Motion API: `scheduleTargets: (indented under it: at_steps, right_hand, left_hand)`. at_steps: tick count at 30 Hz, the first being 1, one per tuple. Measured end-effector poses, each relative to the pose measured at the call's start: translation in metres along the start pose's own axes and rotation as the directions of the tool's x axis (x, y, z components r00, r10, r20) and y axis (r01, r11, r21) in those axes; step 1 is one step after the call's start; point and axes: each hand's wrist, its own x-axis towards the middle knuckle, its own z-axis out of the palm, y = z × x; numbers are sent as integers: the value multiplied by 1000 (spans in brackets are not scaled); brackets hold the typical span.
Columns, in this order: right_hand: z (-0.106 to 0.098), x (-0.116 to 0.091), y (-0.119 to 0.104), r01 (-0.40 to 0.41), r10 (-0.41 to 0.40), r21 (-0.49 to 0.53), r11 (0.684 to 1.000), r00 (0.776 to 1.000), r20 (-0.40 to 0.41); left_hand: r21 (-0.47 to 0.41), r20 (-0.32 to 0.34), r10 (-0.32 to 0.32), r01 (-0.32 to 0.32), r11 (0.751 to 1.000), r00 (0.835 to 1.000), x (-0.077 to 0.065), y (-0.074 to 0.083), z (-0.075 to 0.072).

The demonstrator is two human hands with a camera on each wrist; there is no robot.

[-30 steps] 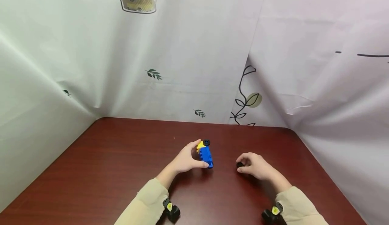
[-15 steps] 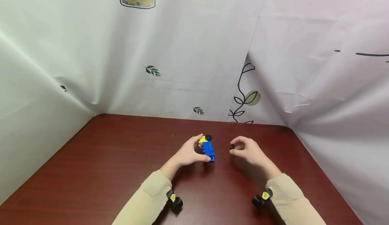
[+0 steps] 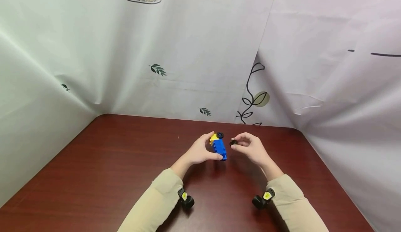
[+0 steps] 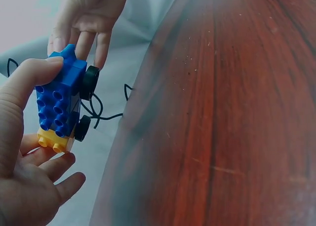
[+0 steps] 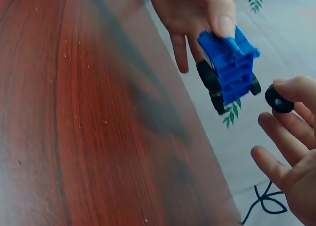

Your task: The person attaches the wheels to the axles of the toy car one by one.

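Note:
A small toy car (image 3: 219, 148) of blue and yellow building bricks is tilted in my left hand (image 3: 199, 151), held between thumb and fingers at its two ends. In the left wrist view, studs show on the blue part (image 4: 54, 105), and two black wheels (image 4: 89, 82) sit along one side. The right wrist view shows two wheels on one side of the car and one on the other. My right hand (image 3: 253, 151) pinches a loose black wheel (image 5: 279, 98) between thumb and fingers. That wheel is beside the car, a short gap apart from it.
Both hands are above a reddish-brown wooden table (image 3: 125, 162). White cloth (image 3: 188, 51) printed with leaves and plants hangs behind it and along the sides. A black camera (image 3: 188, 202) is strapped to each wrist over pale sleeves.
My right hand has moved left and away from me with the wheel, closing much of the gap to the car. The left hand has shifted slightly right and farther out, still holding the car.

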Motion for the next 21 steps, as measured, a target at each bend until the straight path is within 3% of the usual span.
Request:
scheduleTargets:
  at_steps: [6,21]
  right_hand:
    - [8,-2,-6,55,-54,0,999,998,-18]
    - [22,-7,-14,87,-86,-64,994,996,19]
  left_hand:
    - [14,1,-5,4,1000,1000,4,4,0]
    - [-30,-13,25,-25,999,1000,3,9,-2]
